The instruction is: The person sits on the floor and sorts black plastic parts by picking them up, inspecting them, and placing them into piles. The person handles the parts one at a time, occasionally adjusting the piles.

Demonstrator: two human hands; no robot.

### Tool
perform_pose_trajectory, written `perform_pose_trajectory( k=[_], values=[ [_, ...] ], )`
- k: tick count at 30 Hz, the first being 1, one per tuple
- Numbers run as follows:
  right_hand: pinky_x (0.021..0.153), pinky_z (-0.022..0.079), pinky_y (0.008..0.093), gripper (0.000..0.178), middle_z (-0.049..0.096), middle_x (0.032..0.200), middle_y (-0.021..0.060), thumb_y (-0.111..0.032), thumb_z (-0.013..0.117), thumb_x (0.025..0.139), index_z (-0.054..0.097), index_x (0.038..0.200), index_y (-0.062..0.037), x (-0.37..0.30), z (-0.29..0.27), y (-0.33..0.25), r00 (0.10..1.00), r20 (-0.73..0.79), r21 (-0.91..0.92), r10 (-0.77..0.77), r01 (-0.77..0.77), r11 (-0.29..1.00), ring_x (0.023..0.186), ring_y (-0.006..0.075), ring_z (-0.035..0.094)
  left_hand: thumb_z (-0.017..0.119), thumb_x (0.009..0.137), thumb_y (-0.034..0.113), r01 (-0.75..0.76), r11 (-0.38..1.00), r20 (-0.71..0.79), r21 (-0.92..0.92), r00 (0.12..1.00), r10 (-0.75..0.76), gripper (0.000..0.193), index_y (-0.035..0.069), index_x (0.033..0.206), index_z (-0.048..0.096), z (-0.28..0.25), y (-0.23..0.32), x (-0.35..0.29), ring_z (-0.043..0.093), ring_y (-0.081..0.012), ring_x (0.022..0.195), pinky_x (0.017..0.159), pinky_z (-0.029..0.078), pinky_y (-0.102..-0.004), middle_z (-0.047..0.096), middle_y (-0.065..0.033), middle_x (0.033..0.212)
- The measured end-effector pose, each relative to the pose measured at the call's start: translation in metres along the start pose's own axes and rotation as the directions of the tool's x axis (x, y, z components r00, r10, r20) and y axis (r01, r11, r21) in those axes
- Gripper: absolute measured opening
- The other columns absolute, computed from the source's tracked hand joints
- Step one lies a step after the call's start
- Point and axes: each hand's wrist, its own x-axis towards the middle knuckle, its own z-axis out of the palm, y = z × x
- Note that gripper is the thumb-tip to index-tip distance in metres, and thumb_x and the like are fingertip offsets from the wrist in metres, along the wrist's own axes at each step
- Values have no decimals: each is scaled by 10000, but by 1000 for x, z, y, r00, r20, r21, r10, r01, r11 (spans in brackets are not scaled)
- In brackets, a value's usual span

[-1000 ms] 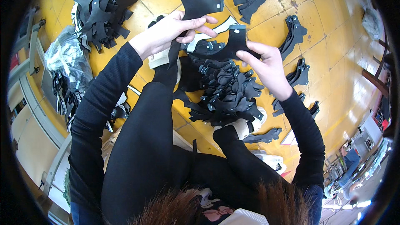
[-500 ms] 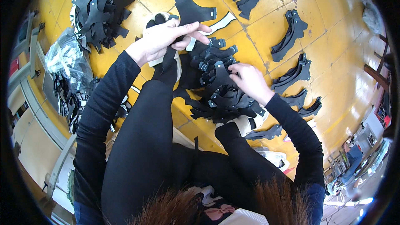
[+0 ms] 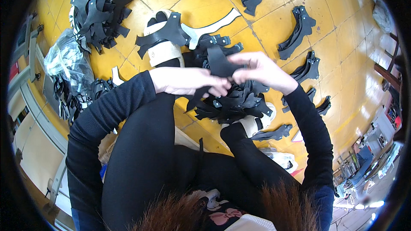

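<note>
A black Y-shaped fabric piece [image 3: 220, 62] is lifted just above a loose heap of similar black pieces [image 3: 239, 102] between my feet. My right hand [image 3: 261, 70] pinches its right edge between thumb and fingers. My left hand [image 3: 190, 81] reaches across to the lower end, fingers curled around a dark strip that seems part of the same piece; the fingers partly hide it. Another black piece [image 3: 169, 32] lies spread across my left shoe [image 3: 165, 53]. Beside it a white-faced, dark-edged piece [image 3: 214, 26] rests on the floor.
Small fanned stacks of black pieces [image 3: 295, 32] lie along the right and far side of the yellow tiled floor [image 3: 274, 30]. A large pile [image 3: 100, 10] stands far left, with a clear plastic bag [image 3: 70, 62] nearer. A metal frame [image 3: 40, 115] runs along the left.
My left hand has moved down and right to meet my right hand. A black piece now lies flat over my left shoe. A piece has come up from the heap with my right hand.
</note>
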Motion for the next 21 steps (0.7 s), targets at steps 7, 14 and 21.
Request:
perform_pose_trajectory(
  k=[7, 14, 21],
  values=[
    [650, 518, 314, 174, 697, 772, 87, -177, 629, 931, 684, 942, -13, 5, 3, 48, 990, -113, -662, 88, -141, 736, 705, 202, 673, 538, 976, 406, 64, 543, -166, 837, 976, 141, 490, -20, 1199, 633, -21, -25, 12, 650, -366, 1026, 880, 504, -415, 680, -229, 1066],
    [749, 507, 395, 158, 654, 888, 136, -177, 650, 902, 688, 1011, -69, 51, -30, 69, 775, -334, -871, -537, -36, 489, 852, 334, 640, 612, 931, 266, -18, 422, -233, 906, 812, 535, 337, 7, 1144, 647, -40, -24, 34, 641, -357, 1024, 902, 506, -414, 664, -195, 1045],
    [850, 465, 382, 242, 594, 1014, 48, -160, 720, 816, 684, 1052, -115, 92, -37, 78, 695, -139, -978, -706, 16, 209, 993, 262, 590, 700, 808, 126, -23, 289, -246, 957, 463, 851, 526, -52, 1259, 497, -70, -44, 81, 515, -395, 1158, 1005, 430, -437, 517, -234, 1205]
  ],
)
